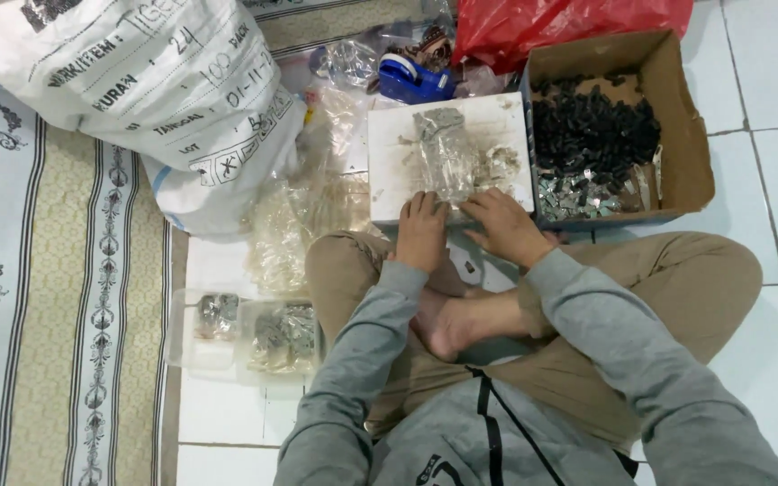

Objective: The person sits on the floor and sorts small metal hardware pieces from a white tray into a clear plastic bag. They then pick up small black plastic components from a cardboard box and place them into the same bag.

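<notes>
A large white sack (pixel 146 99) is propped at the upper left, and a cardboard box (pixel 686 135) of small dark pieces is set just right of a white board (pixel 389 171). On that board a small clear plastic bag (pixel 447 157) is laid — its near end is pinched by the left hand (pixel 421 232) and the right hand (pixel 502 225), fingers closed on the plastic.

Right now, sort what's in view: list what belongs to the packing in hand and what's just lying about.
In use:
left hand
right hand
clear plastic bag
white board
cardboard box of small dark parts

Lying about:
big white sack
blue tape dispenser
red plastic bag
clear tray
</notes>
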